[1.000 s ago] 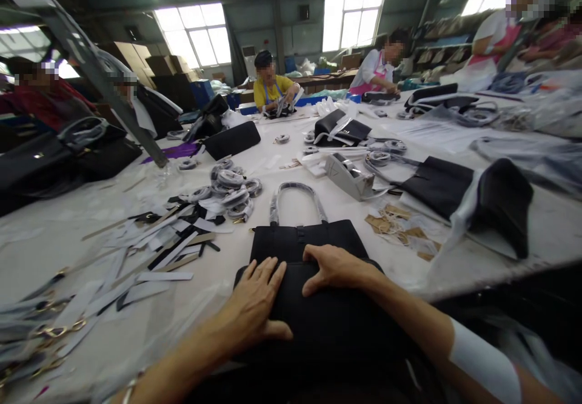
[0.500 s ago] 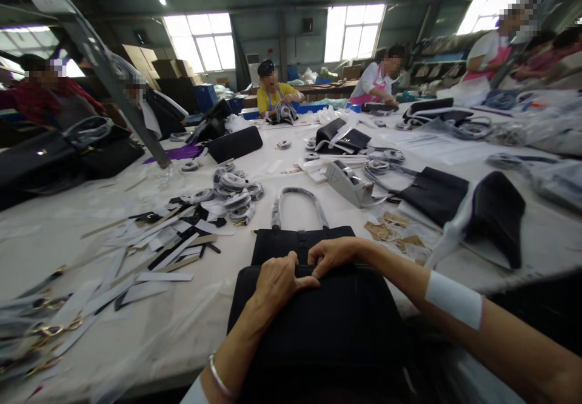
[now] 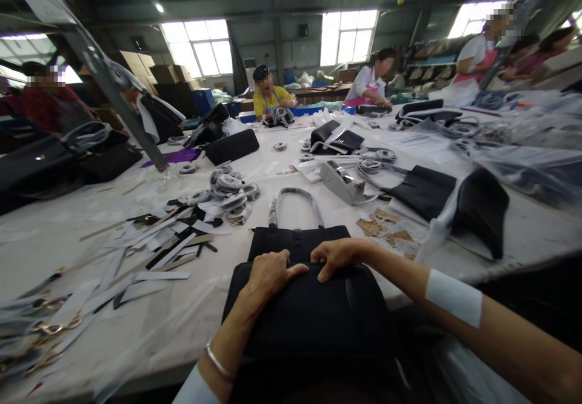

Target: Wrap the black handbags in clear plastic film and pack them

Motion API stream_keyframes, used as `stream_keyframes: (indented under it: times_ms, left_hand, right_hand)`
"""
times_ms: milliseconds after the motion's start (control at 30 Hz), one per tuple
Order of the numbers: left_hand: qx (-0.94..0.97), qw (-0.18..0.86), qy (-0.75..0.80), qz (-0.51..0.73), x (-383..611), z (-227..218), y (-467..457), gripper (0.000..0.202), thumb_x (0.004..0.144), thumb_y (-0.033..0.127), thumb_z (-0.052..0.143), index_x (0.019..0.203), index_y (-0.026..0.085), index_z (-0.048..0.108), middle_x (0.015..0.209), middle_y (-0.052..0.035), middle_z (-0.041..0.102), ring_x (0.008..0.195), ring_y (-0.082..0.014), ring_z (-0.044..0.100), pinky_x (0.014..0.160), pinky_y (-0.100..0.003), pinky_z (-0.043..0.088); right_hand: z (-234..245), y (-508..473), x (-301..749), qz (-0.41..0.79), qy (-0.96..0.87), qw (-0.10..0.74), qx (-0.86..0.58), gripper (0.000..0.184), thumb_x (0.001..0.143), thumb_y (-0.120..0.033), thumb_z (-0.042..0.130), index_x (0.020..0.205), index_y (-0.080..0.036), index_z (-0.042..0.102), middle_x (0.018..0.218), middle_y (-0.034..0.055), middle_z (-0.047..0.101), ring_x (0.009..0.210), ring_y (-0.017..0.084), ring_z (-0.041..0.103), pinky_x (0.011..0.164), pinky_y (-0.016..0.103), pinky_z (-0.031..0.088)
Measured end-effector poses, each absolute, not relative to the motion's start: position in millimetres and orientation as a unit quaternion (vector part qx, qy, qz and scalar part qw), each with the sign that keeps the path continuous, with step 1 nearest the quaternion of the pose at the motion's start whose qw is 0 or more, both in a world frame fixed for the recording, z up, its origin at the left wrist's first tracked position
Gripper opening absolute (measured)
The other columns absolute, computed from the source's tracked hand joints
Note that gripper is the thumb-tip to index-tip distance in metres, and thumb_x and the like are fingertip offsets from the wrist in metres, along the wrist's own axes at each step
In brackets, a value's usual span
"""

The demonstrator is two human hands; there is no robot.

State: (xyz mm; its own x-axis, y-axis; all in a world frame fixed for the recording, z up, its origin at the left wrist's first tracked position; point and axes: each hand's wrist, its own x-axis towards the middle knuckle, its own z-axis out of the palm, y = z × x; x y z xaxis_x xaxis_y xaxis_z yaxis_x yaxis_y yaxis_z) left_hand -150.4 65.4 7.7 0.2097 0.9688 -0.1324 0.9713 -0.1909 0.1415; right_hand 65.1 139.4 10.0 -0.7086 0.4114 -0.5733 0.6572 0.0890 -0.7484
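Observation:
A black handbag lies at the table's near edge. Its wrapped handle loops away from me. My left hand rests on the bag's upper fold, fingers curled over the edge and thumb stretched right. My right hand sits beside it, fingers bent down on the same fold. The thumb tips nearly meet. Both hands grip the fold of the bag.
Loose black and white strips litter the table on the left. Wrapped rolls lie behind them. A tape dispenser, brown card scraps and another black bag sit to the right. Other people work at the far side.
A second ago both hands lay flat and spread on the bag. They have since moved up to its fold and curled onto it. The view has tilted slightly.

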Motion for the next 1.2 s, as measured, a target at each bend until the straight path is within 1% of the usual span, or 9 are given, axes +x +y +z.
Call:
stream_keyframes:
  times_ms: [200, 367, 500, 733, 900, 967, 1033, 1133, 1200]
  left_hand:
    - [0.694, 0.007, 0.719, -0.025, -169.8, 10.8, 54.5, 0.063, 0.090, 0.071, 0.035, 0.096, 0.016, 0.066, 0.082, -0.0149, 0.072, 0.085, -0.0316, 0.069, 0.076, -0.039, 0.048]
    - [0.699, 0.085, 0.710, -0.034, -178.5, 8.8, 63.8, 0.068, 0.088, 0.074, 0.031, 0.085, 0.018, 0.070, 0.084, -0.0131, 0.073, 0.084, -0.0314, 0.070, 0.070, -0.037, 0.048]
    - [0.715, 0.110, 0.689, -0.037, -184.3, 10.9, 70.4, 0.068, 0.088, 0.074, 0.031, 0.077, 0.019, 0.070, 0.081, -0.0121, 0.073, 0.083, -0.0286, 0.069, 0.068, -0.033, 0.046]
    - [0.766, 0.160, 0.621, -0.049, -199.7, 13.7, 71.9, 0.055, 0.085, 0.070, 0.042, 0.075, 0.022, 0.068, 0.074, -0.0055, 0.071, 0.075, -0.0237, 0.067, 0.064, -0.029, 0.041]
    - [0.763, 0.155, 0.626, -0.033, -199.6, 10.9, 67.7, 0.048, 0.085, 0.067, 0.049, 0.079, 0.023, 0.065, 0.074, -0.0033, 0.069, 0.073, -0.0227, 0.065, 0.062, -0.028, 0.039]
    - [0.766, 0.127, 0.630, -0.006, -198.1, 9.9, 63.5, 0.042, 0.085, 0.064, 0.052, 0.087, 0.023, 0.063, 0.078, -0.0013, 0.068, 0.075, -0.0213, 0.064, 0.063, -0.028, 0.039]
    - [0.789, 0.074, 0.609, 0.038, -196.8, 8.9, 59.8, 0.038, 0.086, 0.060, 0.057, 0.092, 0.022, 0.059, 0.086, -0.0017, 0.066, 0.081, -0.0208, 0.062, 0.068, -0.028, 0.040]
    - [0.833, -0.002, 0.548, 0.075, -195.2, 6.3, 57.7, 0.033, 0.088, 0.053, 0.059, 0.089, 0.020, 0.057, 0.095, -0.0046, 0.063, 0.089, -0.0212, 0.058, 0.078, -0.031, 0.042]
    - [0.856, -0.004, 0.514, 0.058, -194.1, 4.1, 58.3, 0.027, 0.093, 0.047, 0.055, 0.087, 0.020, 0.057, 0.091, -0.0043, 0.062, 0.087, -0.0201, 0.057, 0.078, -0.030, 0.042]
  right_hand:
    - [5.8, 130.1, 69.7, -0.595, 0.687, 0.089, 0.409, 0.041, 0.058, -0.042, 0.080, 0.087, -0.019, 0.062, 0.072, -0.0039, 0.062, 0.059, 0.013, 0.055, 0.050, 0.022, 0.041]
    - [7.5, 128.2, 68.0, -0.589, 0.686, 0.072, 0.421, 0.037, 0.060, -0.040, 0.080, 0.085, -0.018, 0.064, 0.072, -0.0032, 0.062, 0.060, 0.012, 0.055, 0.051, 0.020, 0.041]
    - [5.6, 128.7, 69.3, -0.583, 0.696, 0.057, 0.415, 0.035, 0.061, -0.040, 0.080, 0.085, -0.018, 0.066, 0.074, -0.0023, 0.064, 0.064, 0.012, 0.056, 0.052, 0.020, 0.041]
    - [-2.9, 132.4, 70.3, -0.587, 0.699, 0.046, 0.406, 0.036, 0.062, -0.040, 0.080, 0.087, -0.018, 0.069, 0.074, -0.0021, 0.065, 0.065, 0.013, 0.058, 0.053, 0.020, 0.042]
    - [2.5, 119.2, 70.5, -0.554, 0.711, 0.001, 0.434, 0.035, 0.063, -0.038, 0.079, 0.089, -0.018, 0.068, 0.083, 0.0002, 0.068, 0.075, 0.017, 0.063, 0.062, 0.024, 0.046]
    - [7.0, 106.1, 71.7, -0.504, 0.732, -0.040, 0.457, 0.035, 0.065, -0.035, 0.079, 0.094, -0.019, 0.067, 0.090, 0.0009, 0.068, 0.083, 0.019, 0.062, 0.068, 0.026, 0.046]
    - [11.4, 90.7, 72.6, -0.401, 0.783, -0.091, 0.466, 0.033, 0.070, -0.033, 0.077, 0.099, -0.022, 0.064, 0.098, 0.0015, 0.065, 0.090, 0.020, 0.060, 0.076, 0.030, 0.044]
    - [15.3, 70.7, 70.9, -0.207, 0.858, -0.144, 0.447, 0.023, 0.079, -0.032, 0.072, 0.097, -0.022, 0.061, 0.104, 0.0041, 0.062, 0.096, 0.022, 0.055, 0.084, 0.035, 0.040]
    - [15.3, 62.6, 67.7, -0.143, 0.879, -0.142, 0.432, 0.016, 0.084, -0.030, 0.070, 0.093, -0.021, 0.062, 0.102, 0.0055, 0.061, 0.095, 0.022, 0.054, 0.084, 0.036, 0.039]
